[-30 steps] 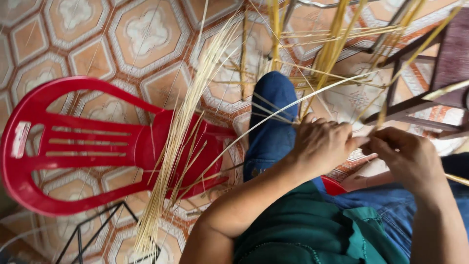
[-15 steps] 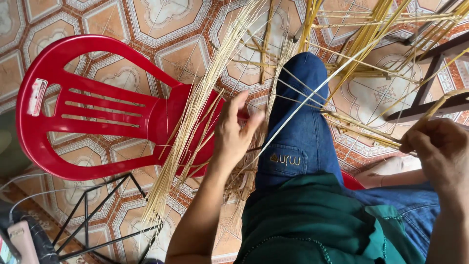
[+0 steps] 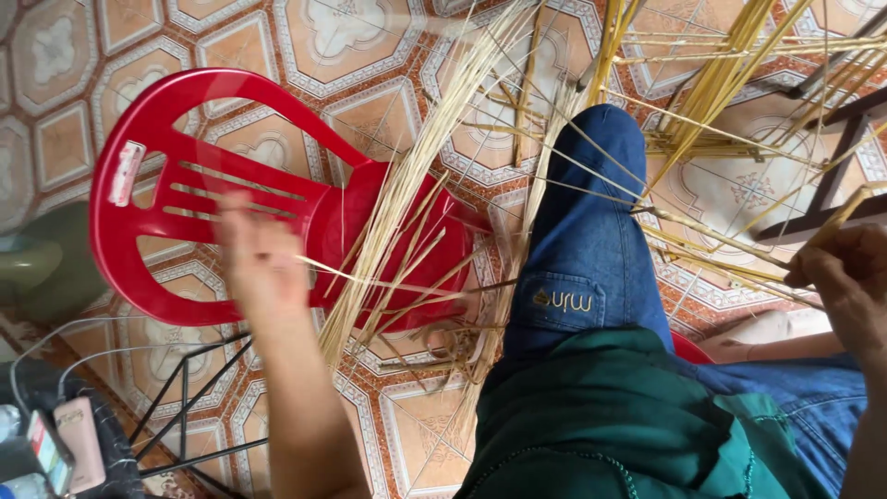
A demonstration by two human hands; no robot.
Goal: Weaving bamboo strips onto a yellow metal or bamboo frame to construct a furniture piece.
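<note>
From the head camera, looking down, the left hand (image 3: 259, 254) is blurred in front of the red chair (image 3: 157, 176); it seems pinched on a thin pale strip (image 3: 370, 277), though the blur keeps me from telling how tightly the fingers close. That strip runs nearly level, from the hand rightward across the chair seat. Just beside it a bundle of straw (image 3: 416, 176) lies over the seat, its long axis slanting from the upper right down to the lower left, the lower ends fanning out over the tiled floor (image 3: 351, 37). The right hand (image 3: 845, 277) sits at the right edge, fingers curled around the ends of several strips (image 3: 711, 245) that stretch leftward and slightly up across the knee in blue jeans (image 3: 591, 231). More straw crosses a dark frame (image 3: 832, 176) at the upper right, pointing every way. A green garment (image 3: 601, 425) fills the lower middle. At the lower left a black wire rack (image 3: 194, 407) stands on the floor, and near it, at the corner, a pink phone (image 3: 78, 444) lies with white cables around it.
</note>
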